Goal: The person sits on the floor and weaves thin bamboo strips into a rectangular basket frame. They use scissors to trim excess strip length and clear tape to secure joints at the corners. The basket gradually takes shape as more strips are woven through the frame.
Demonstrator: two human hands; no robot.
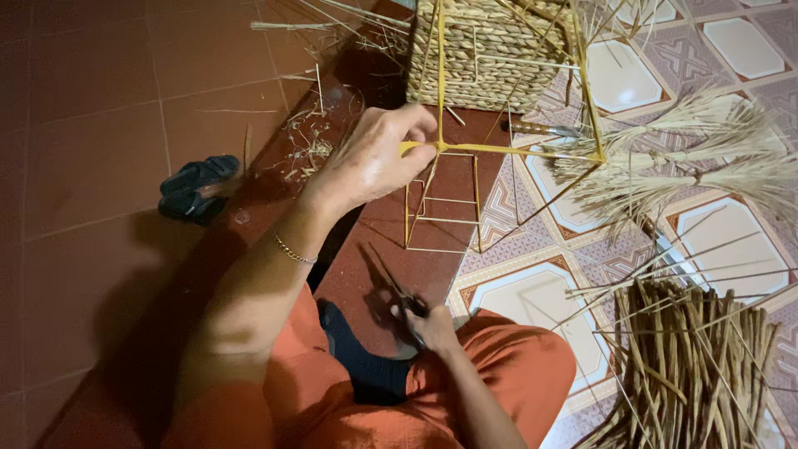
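Roughly left to right: dark blue sandal lies on the red-brown tiled floor, with loose straw scraps near it. Left hand, thin chain bracelet on the wrist, is pinched shut on a flat yellow strip at a joint of the wire frame. Frame is a box-like skeleton of thin straight rods, some wrapped in that glossy yellow strip, the lower small rectangle bare and pale; it stands on the floor just in front of the person's knees, against a woven basket of thick braided tan fibre. Right hand rests on the orange-trousered knee, closed around dark scissors, blades pointing up-left. Right side: patterned floor tiles, pale dry fibre bundles fanned out, soft and wispy; below them a pile of stiff brown-green stalks, straight, coarse, cut roughly even.
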